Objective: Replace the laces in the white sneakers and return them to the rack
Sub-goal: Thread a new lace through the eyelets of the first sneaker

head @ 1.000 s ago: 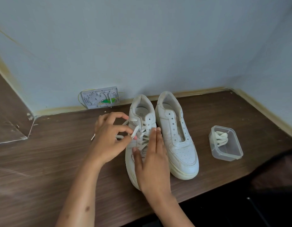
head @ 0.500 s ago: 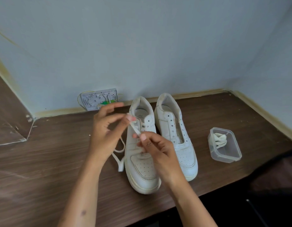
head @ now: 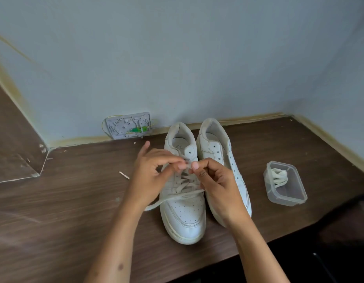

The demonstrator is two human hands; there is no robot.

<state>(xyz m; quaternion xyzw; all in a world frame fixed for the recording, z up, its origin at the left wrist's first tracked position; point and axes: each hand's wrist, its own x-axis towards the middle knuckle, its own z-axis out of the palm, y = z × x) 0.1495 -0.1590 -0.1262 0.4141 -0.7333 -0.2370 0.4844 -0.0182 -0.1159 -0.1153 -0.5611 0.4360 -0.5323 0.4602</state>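
Two white sneakers stand side by side on the brown table, toes toward me. The left sneaker [head: 184, 217] carries a white lace [head: 186, 185] threaded through most eyelets. My left hand [head: 150, 176] and my right hand [head: 217, 186] meet over its upper eyelets, each pinching the lace between thumb and fingers. One loose end of the lace trails off the left side of the shoe. The right sneaker [head: 220, 148] has bare eyelets, and my right hand hides its front part.
A clear plastic box [head: 285, 190] holding a coiled white lace [head: 278, 176] sits to the right. A grey plastic plate [head: 129, 125] leans on the wall behind. A small white scrap [head: 123, 175] lies left of my hands. The table edge runs close below the shoes.
Both hands came together over the left sneaker's upper eyelets. The right hand rose from the toe area. The loose lace end now lies by the shoe's left side.
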